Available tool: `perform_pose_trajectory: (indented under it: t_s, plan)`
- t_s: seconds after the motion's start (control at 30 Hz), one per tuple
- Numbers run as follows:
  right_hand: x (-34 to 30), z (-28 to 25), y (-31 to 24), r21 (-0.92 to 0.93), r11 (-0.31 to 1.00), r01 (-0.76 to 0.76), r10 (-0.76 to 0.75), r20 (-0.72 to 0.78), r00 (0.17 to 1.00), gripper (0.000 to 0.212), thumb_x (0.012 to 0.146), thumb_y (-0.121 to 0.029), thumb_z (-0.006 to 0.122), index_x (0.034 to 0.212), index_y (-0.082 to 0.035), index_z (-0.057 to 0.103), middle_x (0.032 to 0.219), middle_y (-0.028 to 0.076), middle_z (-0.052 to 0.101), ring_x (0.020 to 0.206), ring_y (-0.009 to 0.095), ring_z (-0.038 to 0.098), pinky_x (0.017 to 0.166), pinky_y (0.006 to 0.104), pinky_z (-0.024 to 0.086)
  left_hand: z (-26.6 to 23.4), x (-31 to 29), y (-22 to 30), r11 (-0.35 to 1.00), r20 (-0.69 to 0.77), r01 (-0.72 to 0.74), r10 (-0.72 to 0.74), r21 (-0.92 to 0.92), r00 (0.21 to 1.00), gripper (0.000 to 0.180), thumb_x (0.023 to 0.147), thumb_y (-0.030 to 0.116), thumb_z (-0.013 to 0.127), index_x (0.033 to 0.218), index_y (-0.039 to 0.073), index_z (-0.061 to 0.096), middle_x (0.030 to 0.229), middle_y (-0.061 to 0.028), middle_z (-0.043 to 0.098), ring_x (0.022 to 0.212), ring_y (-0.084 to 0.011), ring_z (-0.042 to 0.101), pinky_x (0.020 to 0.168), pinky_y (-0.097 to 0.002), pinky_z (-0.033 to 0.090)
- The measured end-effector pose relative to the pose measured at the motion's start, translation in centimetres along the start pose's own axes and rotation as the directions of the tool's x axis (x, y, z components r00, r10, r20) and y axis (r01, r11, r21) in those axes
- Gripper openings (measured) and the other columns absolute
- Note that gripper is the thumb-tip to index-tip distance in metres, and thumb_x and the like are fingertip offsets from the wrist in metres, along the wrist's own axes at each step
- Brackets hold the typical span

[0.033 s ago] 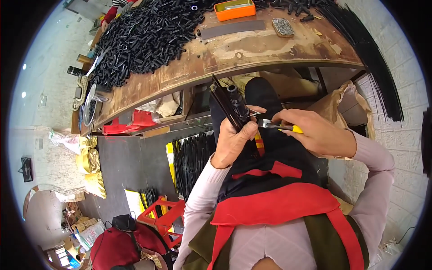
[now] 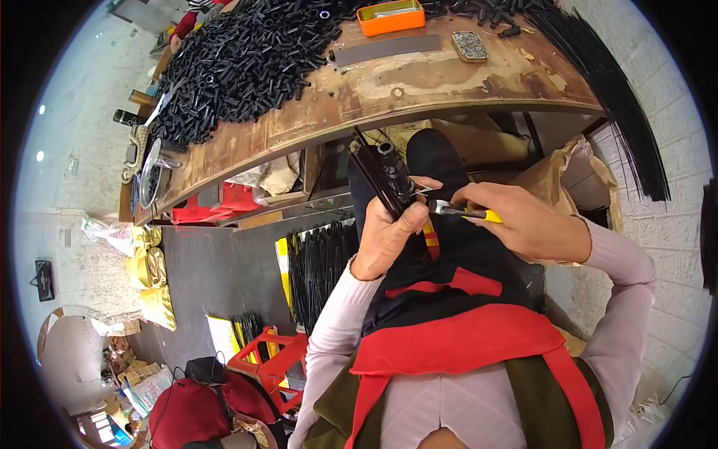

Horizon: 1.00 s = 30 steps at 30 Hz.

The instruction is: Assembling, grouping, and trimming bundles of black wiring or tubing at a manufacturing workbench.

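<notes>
Over my lap, my left hand (image 2: 389, 238) is closed around a bundle of thin black rods (image 2: 376, 173) that looks like part of an umbrella frame. A black ribbed tubular plastic piece (image 2: 392, 161) stands up beside the rods in the same grip. My right hand (image 2: 508, 217) is wrapped round pliers (image 2: 475, 214) with a yellow-and-black handle. Their metal head points left, close to my left fingertips and a fine wire (image 2: 427, 190) there. Whether the jaws touch the wire, I cannot tell.
Ahead is a worn wooden table (image 2: 419, 82) bearing a large heap of black plastic tubes (image 2: 239, 71), an orange tin (image 2: 390, 18) and a small tray of metal bits (image 2: 470, 46). Long black rods (image 2: 628, 112) overhang its right end. A red stool (image 2: 275, 358) stands lower left.
</notes>
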State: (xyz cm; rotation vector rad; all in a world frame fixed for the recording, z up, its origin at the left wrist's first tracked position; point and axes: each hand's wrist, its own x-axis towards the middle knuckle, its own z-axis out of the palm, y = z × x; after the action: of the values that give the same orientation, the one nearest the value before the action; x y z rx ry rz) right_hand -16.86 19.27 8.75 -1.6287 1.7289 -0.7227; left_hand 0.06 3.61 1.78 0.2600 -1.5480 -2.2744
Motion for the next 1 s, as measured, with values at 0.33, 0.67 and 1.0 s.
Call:
perform_pose_trajectory:
  t_s: [0.33,0.67,1.0]
  plan:
    - [-0.9,1.7,-1.3,-0.068,0.998,-0.009,-0.002,-0.150,0.989,0.028,0.092,-0.016,0.061,0.114,-0.003,0.052,0.089,0.016,0.063,0.081,0.034,0.063,0.072,0.0397,0.049,0.1,-2.0,0.6,0.999,0.079,0.005,-0.009,0.051,0.997,0.047,0.092,0.033,0.069,0.123,0.000,0.060,0.079,0.0048,0.053,0.070,-0.0048,0.045,0.063,-0.0208,0.038]
    - [-1.4,-1.3,-2.3,-0.091,0.983,-0.163,0.158,-0.055,0.986,0.036,0.085,-0.019,0.068,0.107,0.000,0.047,0.078,0.014,0.058,0.071,0.034,0.062,0.064,0.0348,0.048,0.0,-0.2,0.8,0.995,0.149,0.062,-0.073,0.079,0.986,0.046,0.092,0.027,0.069,0.128,0.000,0.058,0.082,0.0043,0.055,0.073,-0.0039,0.046,0.066,-0.0208,0.039]
    - [-0.9,-2.3,1.9,0.610,0.475,-0.634,0.135,0.661,0.738,0.032,0.089,-0.020,0.066,0.110,-0.003,0.049,0.071,0.008,0.057,0.069,0.015,0.063,0.057,0.0316,0.047,-0.1,1.5,0.3,0.997,0.179,0.081,-0.079,-0.002,0.981,0.055,0.093,0.037,0.066,0.130,-0.003,0.053,0.077,0.0047,0.048,0.069,-0.0048,0.041,0.061,-0.0204,0.033]
